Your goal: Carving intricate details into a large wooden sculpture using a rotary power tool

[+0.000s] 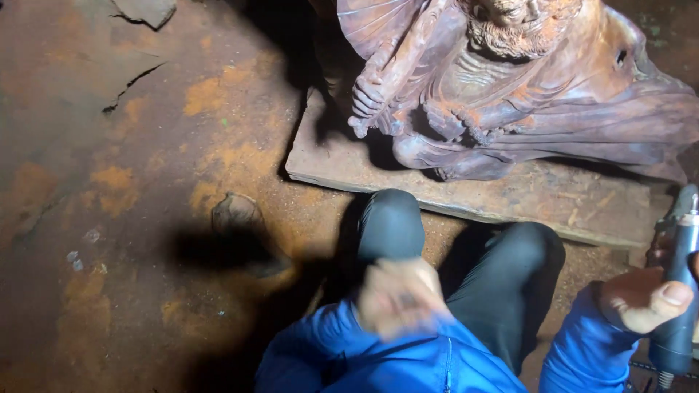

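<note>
Right hand [644, 297] clamped on grey rotary tool [677, 291], blurred left hand [399, 297] perhaps holding something small, grip unclear, wooden statue [510, 80] ahead on plank [510, 193].

A rough earthen floor [145, 182], reddish-brown and dusted with orange patches, is seen throughout. It is marked by a dark jagged crack [131, 86]. A flat grey stone slab [145, 10] lies at the upper edge. Harsh light is cast from above, and deep shadows are thrown across the ground.
</note>
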